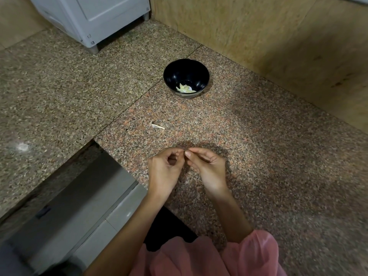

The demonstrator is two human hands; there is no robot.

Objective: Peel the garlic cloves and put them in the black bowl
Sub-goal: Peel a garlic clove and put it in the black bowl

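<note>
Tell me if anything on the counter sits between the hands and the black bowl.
Only a small scrap of garlic peel lies on the granite counter, left of the straight line from the left hand and right hand to the black bowl. It is flat, so nothing visible blocks the way.

A speckled brown-and-pink granite counter (258, 156) runs up to a tan, mottled stone wall (278, 36) at the rear right. A pale grey-white appliance cabinet on short feet (89, 18) stands on the counter at the far left corner. Below the counter's near left edge sits a grey metal-fronted unit with white panels (79, 206), beside pink gathered fabric (199, 259) at the bottom.
</note>
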